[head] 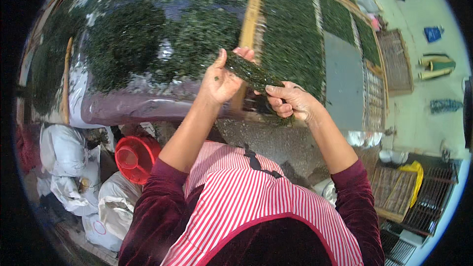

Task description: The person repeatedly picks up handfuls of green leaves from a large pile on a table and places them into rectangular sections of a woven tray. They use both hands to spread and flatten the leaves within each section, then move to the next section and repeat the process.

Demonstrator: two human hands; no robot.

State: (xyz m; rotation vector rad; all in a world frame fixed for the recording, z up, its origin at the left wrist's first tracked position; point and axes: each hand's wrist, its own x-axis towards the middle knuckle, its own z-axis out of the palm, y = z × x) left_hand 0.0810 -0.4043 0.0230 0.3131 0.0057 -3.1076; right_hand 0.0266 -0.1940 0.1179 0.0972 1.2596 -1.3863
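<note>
A dark green, glossy leafy bundle (253, 70), long and narrow, is held slantwise in front of me above the work table. My right hand (292, 100) grips its lower right end, thumb on top and fingers curled beneath. At the upper left end, my left hand (223, 79) has its palm turned up. Its fingers pass behind the bundle and its thumb stands apart. A small green fragment sticks to the left palm. Behind the hands, loose piles of dark green leaves (199, 37) lie on shiny plastic sheeting (136, 109).
A yellow wooden bar (252, 11) divides the piles from a framed bed of green leaves (290, 37). A grey panel (343, 81) lies right. Lower left are a red plastic basin (135, 159) and white sacks (68, 151). Slatted wooden racks (393, 188) stand at right.
</note>
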